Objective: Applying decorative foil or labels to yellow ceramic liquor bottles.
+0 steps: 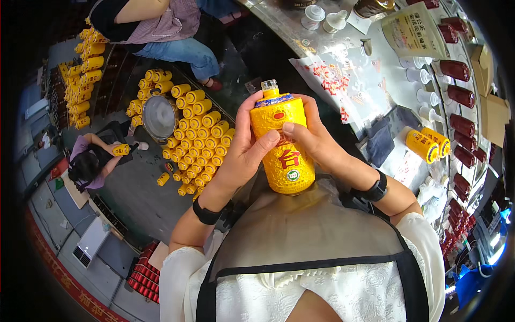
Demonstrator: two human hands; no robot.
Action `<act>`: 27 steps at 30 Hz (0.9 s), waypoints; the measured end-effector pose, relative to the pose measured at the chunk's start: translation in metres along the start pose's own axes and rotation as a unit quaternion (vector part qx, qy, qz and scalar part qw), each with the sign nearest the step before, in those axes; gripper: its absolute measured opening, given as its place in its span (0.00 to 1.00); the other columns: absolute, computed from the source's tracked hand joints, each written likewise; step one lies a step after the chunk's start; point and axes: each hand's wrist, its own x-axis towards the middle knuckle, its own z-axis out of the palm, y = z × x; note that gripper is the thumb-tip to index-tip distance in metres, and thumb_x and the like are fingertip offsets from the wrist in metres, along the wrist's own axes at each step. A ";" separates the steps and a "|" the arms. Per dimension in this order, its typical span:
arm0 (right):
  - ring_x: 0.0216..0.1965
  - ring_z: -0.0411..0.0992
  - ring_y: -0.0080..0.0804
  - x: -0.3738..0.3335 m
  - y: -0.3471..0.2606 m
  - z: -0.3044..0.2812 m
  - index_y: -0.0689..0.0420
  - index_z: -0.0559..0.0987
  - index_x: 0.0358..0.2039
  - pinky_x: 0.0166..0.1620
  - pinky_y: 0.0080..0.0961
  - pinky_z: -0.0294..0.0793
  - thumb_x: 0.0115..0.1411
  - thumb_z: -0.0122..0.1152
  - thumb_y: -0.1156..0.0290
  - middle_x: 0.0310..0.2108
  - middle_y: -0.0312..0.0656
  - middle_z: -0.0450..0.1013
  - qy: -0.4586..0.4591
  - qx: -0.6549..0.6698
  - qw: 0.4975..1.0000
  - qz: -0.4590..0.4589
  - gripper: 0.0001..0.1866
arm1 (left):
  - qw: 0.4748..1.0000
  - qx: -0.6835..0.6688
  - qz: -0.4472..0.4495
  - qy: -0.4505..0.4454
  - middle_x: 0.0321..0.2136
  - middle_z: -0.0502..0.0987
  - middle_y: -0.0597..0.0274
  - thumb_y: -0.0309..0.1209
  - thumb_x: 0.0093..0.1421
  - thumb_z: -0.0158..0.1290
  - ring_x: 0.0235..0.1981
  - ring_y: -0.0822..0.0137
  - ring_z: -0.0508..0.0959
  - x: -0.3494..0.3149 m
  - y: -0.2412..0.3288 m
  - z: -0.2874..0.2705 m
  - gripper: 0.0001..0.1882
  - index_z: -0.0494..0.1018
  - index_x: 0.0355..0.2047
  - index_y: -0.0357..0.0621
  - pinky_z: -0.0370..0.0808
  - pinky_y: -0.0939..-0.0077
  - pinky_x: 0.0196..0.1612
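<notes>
"What have you got there?"

"A yellow bottle (284,155), held up in front of me. Its top points away and its base comes toward my see-through apron (306,231); I can't tell whether the two touch."

"How are you gripping it?"

"My left hand (245,147) is closed round one side and my right hand (316,137) round the other, with both thumbs across the front. My fingertips behind it are hidden."

"And how does it look?"

"Bright yellow and shiny, with a bumpy raised pattern over the body. A patterned blue band (276,100) rings the shoulder, and above it stands a clear glass neck (269,86). There's a red oval (279,115) high on the front, large red lettering lower down, partly under my thumbs, and a round green-and-white sticker (292,175) near the base."

"Any others like it?"

"Two yellow bottles (422,145) on the tabletop (287,19) to my right, and many more (191,133) packed closely together to my left."
</notes>
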 end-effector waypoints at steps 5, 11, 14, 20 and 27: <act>0.51 0.67 0.33 -0.002 0.001 -0.010 0.53 0.51 0.62 0.53 0.29 0.70 0.60 0.59 0.65 0.51 0.48 0.63 -0.053 0.116 0.992 0.014 0.35 | 1.000 -0.019 -0.007 0.003 0.59 0.60 0.55 0.27 0.66 0.49 0.58 0.67 0.65 -0.001 0.001 -0.001 0.34 0.45 0.67 0.44 0.63 0.71 0.62; 0.53 0.65 0.33 -0.002 0.003 -0.010 0.52 0.50 0.63 0.55 0.29 0.69 0.60 0.59 0.67 0.53 0.48 0.62 -0.058 0.007 0.998 -0.040 0.37 | 1.000 -0.009 0.019 -0.001 0.58 0.60 0.55 0.26 0.66 0.49 0.57 0.68 0.66 0.002 0.004 0.003 0.34 0.45 0.67 0.45 0.65 0.71 0.60; 0.52 0.66 0.33 -0.003 0.004 -0.008 0.52 0.49 0.63 0.54 0.28 0.69 0.60 0.60 0.66 0.52 0.48 0.62 -0.047 -0.002 0.998 -0.050 0.37 | 1.000 0.000 0.012 0.002 0.58 0.61 0.55 0.27 0.66 0.49 0.57 0.68 0.66 0.002 0.005 0.004 0.34 0.45 0.67 0.45 0.66 0.71 0.60; 0.50 0.67 0.33 -0.001 0.008 -0.008 0.53 0.50 0.62 0.52 0.28 0.71 0.60 0.61 0.62 0.50 0.48 0.64 -0.029 -0.031 0.998 -0.056 0.37 | 1.000 -0.009 -0.008 0.000 0.58 0.60 0.55 0.28 0.66 0.49 0.57 0.67 0.66 0.001 0.006 0.004 0.34 0.45 0.67 0.45 0.65 0.72 0.61; 0.48 0.69 0.33 -0.003 0.003 0.001 0.53 0.51 0.61 0.50 0.28 0.73 0.61 0.60 0.62 0.48 0.48 0.66 -0.011 -0.031 0.999 -0.036 0.35 | 1.000 0.001 0.000 0.005 0.58 0.60 0.55 0.28 0.66 0.49 0.58 0.67 0.65 -0.003 0.005 0.002 0.34 0.45 0.67 0.45 0.65 0.72 0.61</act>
